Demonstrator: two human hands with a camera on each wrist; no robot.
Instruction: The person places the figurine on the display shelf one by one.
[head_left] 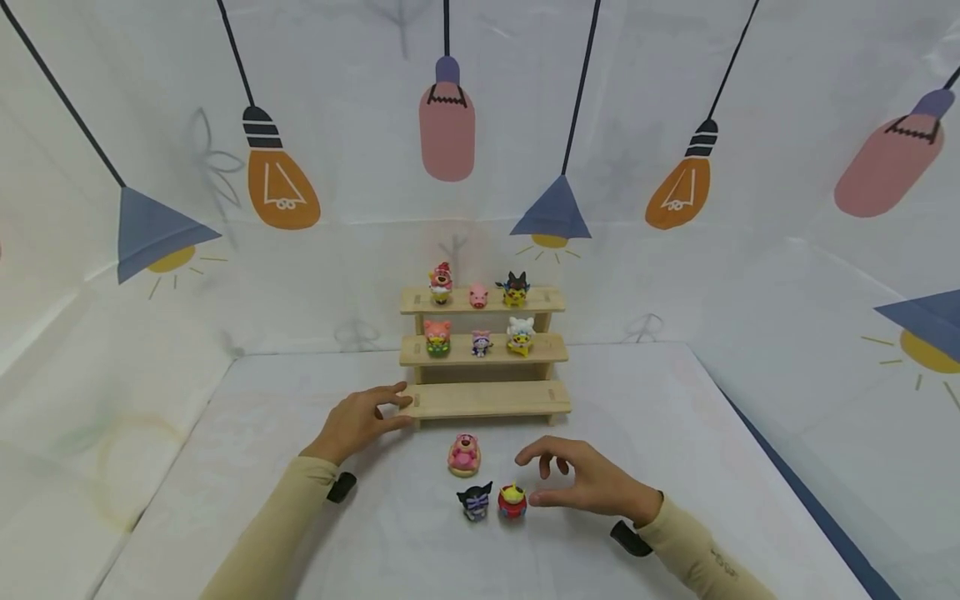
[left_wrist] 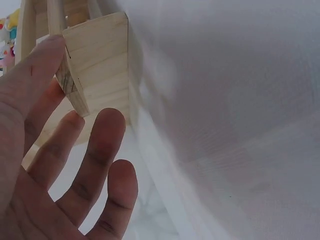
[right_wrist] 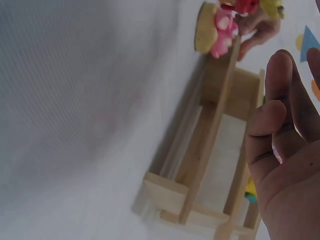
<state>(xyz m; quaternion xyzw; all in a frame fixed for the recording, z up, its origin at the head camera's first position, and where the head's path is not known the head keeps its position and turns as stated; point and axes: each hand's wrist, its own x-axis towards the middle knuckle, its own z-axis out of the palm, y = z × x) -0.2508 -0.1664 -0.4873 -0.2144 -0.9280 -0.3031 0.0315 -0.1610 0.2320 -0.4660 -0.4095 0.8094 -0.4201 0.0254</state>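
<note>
A three-tier wooden display stand (head_left: pixel 487 402) stands on the white surface. My left hand (head_left: pixel 363 422) holds the left end of its lowest step; in the left wrist view, the thumb and fingers (left_wrist: pixel 60 145) meet the board's end. My right hand (head_left: pixel 588 479) hovers at the right with fingers loosely bent, its thumb close beside a red-and-yellow figurine (head_left: pixel 512 502). Left of that is a black-and-purple figurine (head_left: pixel 475 502). Behind them lies a pink bear figurine (head_left: pixel 464 456) on a tan base. Nothing shows between the right fingers (right_wrist: pixel 267 120).
On the top tier are a bear figurine in a red hat (head_left: pixel 441 283), a pink pig (head_left: pixel 477 296) and a dark-eared yellow figurine (head_left: pixel 516 289). The middle tier bears a pink-and-green figurine (head_left: pixel 437 337), a small purple one (head_left: pixel 481 342) and a white-hooded one (head_left: pixel 520 335). Lamp-printed sheeting (head_left: pixel 360 275) rises behind.
</note>
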